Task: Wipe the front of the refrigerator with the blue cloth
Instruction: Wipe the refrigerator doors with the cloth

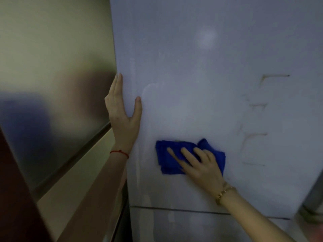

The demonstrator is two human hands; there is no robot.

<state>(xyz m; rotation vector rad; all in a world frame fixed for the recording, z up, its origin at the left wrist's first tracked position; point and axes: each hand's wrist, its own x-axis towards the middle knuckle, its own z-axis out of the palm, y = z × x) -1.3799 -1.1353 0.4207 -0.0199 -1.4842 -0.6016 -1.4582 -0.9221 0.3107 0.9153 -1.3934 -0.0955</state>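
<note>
Blue cloth under flat (spread) right hand

Pale refrigerator front, blue cloth pressed flat against it

Two hands are in view: the left hand and the right hand. There is one blue cloth. One refrigerator shows two door panels, an upper and a lower, split by one horizontal seam. Two wrist bands are counted: one red string and one gold bracelet. One brushed metal panel stands at left.
</note>
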